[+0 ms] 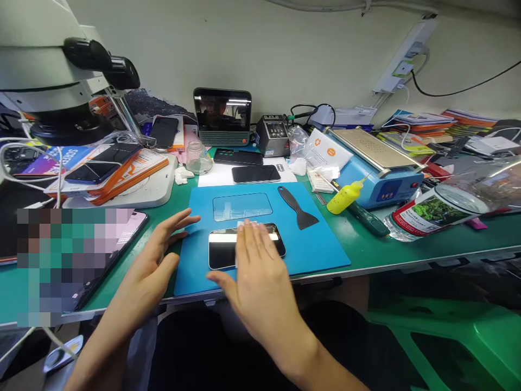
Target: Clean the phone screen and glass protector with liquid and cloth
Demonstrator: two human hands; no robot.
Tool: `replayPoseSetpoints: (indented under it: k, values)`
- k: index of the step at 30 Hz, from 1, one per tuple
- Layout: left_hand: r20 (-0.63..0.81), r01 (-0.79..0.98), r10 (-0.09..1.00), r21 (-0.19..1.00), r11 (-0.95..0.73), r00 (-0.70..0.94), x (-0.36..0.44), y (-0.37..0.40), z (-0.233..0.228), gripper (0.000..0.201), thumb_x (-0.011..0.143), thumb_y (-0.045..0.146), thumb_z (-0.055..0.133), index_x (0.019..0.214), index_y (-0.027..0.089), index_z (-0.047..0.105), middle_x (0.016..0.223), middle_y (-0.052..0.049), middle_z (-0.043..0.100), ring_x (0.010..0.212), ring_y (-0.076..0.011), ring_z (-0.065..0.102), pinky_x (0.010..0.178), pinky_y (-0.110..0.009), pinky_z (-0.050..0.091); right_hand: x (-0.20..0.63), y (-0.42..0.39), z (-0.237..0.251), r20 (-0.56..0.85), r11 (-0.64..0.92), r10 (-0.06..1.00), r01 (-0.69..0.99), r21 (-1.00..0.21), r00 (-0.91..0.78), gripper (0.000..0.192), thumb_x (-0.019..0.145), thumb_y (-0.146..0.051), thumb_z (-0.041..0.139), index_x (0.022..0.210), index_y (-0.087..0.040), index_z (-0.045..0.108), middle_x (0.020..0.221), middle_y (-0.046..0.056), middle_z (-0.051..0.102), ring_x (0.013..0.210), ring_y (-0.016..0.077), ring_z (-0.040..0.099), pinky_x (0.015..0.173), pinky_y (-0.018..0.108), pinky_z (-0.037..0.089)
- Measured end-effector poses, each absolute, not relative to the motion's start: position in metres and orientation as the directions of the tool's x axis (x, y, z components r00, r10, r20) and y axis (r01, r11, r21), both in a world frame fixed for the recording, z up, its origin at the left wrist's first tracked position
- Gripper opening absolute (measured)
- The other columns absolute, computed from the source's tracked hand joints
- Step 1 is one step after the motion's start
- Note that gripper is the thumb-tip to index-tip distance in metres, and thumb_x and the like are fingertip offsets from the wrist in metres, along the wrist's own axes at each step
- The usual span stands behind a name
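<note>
A black phone (220,251) lies screen-up on a blue mat (317,244) at the front of the green bench. My right hand (254,271) rests flat over the phone, fingers together, pressing a small white cloth (244,225) against the glass. At the mat's left edge my left hand (157,255) hovers with its fingers spread, holding nothing. A clear screen protector (242,206) lies on the mat just beyond the phone. A black plastic scraper (299,209) sits to its right.
A yellow squeeze bottle (345,198) and a blue heating plate machine (376,168) stand at the right. Two dark phones (255,174) lie behind the mat. A microscope (49,65) and stacked orange boxes (122,171) fill the left. A green stool (456,331) stands below right.
</note>
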State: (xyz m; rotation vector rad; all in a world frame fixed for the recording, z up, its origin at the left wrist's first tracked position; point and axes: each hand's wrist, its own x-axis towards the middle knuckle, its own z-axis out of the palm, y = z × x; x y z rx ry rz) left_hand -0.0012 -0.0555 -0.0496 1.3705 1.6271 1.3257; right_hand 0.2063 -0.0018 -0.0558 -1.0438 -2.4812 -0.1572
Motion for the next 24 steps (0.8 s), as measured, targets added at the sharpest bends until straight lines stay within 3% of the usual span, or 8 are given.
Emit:
replayPoseSetpoints:
  k: [8,13,17,20,24]
  values:
    - [0.144,0.330,0.953,0.943,-0.050,-0.267,0.001,-0.055,-0.051,0.060,0.100,0.018,0.049,0.157,0.036,0.048,0.160,-0.002,0.057,0.153,-0.0295,0.048,0.131,-0.056,0.033,0.197,-0.033,-0.056,0.513,0.820,0.515,0.569,-0.061,-0.687,0.097,0.102,-0.077,0.046,0.153,0.004,0.055,0.162,0.024,0.053,0.155,0.0357,0.047,0.132,0.041,0.038]
    - [0.137,0.350,0.955,0.936,-0.038,-0.262,-0.001,-0.056,-0.050,0.062,0.101,0.016,0.045,0.159,0.039,0.046,0.160,0.000,0.057,0.152,-0.0278,0.049,0.131,-0.055,0.034,0.254,-0.008,-0.053,0.442,0.768,0.576,0.640,-0.005,-0.688,0.083,0.109,-0.065,0.041,0.155,0.003,0.053,0.162,0.024,0.051,0.151,0.0377,0.053,0.129,0.052,0.043]
    - [0.129,0.355,0.956,0.934,-0.028,-0.262,-0.001,-0.056,-0.048,0.063,0.101,0.015,0.043,0.159,0.040,0.046,0.160,0.001,0.057,0.153,-0.0275,0.048,0.131,-0.054,0.033,0.252,0.011,-0.055,0.465,0.693,0.635,0.721,0.010,-0.617,0.088,0.108,-0.067,0.039,0.155,0.007,0.051,0.160,0.029,0.052,0.149,0.0422,0.054,0.127,0.058,0.044]
    - [0.128,0.358,0.955,0.933,-0.024,-0.270,-0.001,-0.056,-0.049,0.062,0.100,0.016,0.045,0.159,0.038,0.046,0.161,0.000,0.057,0.153,-0.0289,0.048,0.131,-0.055,0.034,0.216,0.005,-0.058,0.467,0.677,0.661,0.735,-0.034,-0.587,0.096,0.104,-0.072,0.044,0.152,0.012,0.052,0.158,0.035,0.051,0.149,0.0471,0.052,0.124,0.058,0.047]
    - [0.135,0.356,0.956,0.934,-0.035,-0.260,-0.002,-0.057,-0.050,0.062,0.100,0.017,0.047,0.158,0.037,0.047,0.161,-0.002,0.056,0.153,-0.0292,0.047,0.131,-0.056,0.034,0.173,-0.015,-0.060,0.471,0.738,0.626,0.668,-0.099,-0.622,0.098,0.102,-0.074,0.048,0.151,0.010,0.054,0.159,0.032,0.052,0.153,0.0435,0.048,0.128,0.051,0.044]
